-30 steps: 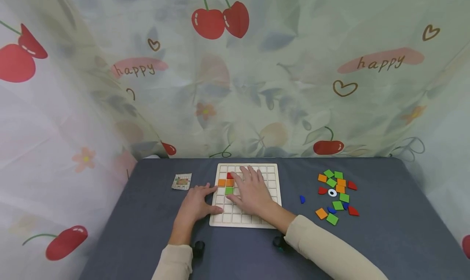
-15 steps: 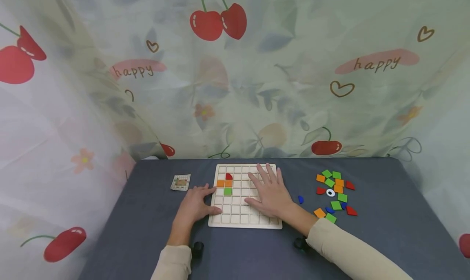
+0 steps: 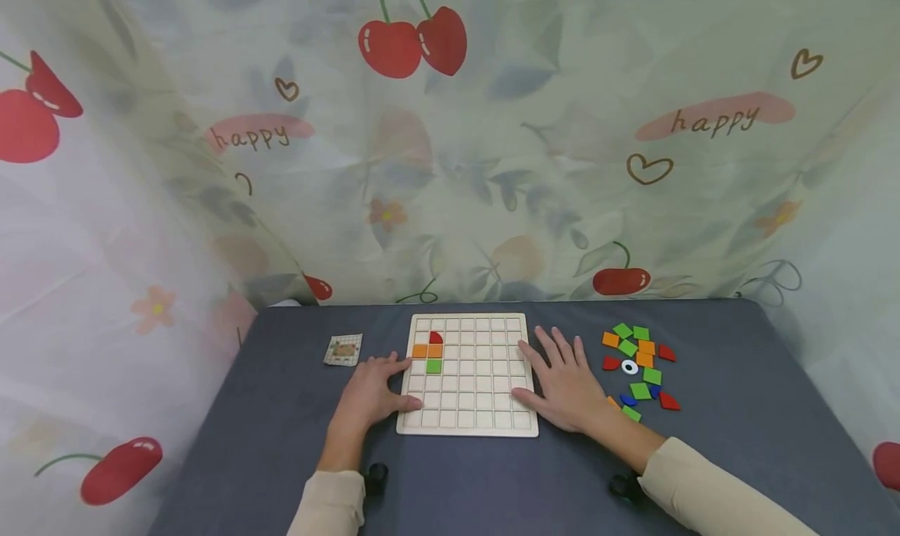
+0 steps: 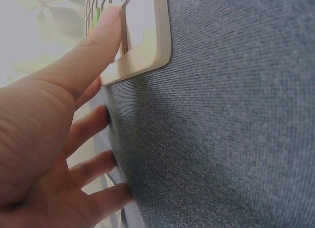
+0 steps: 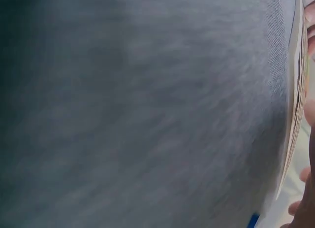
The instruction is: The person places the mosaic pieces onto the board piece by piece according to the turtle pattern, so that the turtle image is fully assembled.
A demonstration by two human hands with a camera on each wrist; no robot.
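Note:
A pale gridded board (image 3: 478,395) lies mid-table in the head view. On its left part sit a red quarter-round tile (image 3: 436,337), two orange square tiles (image 3: 427,351) and a green square tile (image 3: 433,366). My left hand (image 3: 370,395) is at the board's left edge. In the left wrist view its thumb (image 4: 93,50) lies straight over the board's corner, while the other fingers spread beside the board. Across the right edge reaches my right hand (image 3: 566,384), fingers spread and holding nothing. A small blue tile (image 5: 253,220) shows low in the right wrist view; the hand hides it in the head view.
Loose green, orange, red and blue tiles (image 3: 645,359) are scattered to the right of the board, around a white ring-shaped piece (image 3: 629,367). A small printed card (image 3: 343,350) lies at the left. A patterned curtain (image 3: 478,169) stands behind the dark table (image 3: 281,427).
My right hand has moved right across the board, from beside the tiles to its right edge, uncovering the grid and covering the blue tile. The left hand has stayed in place.

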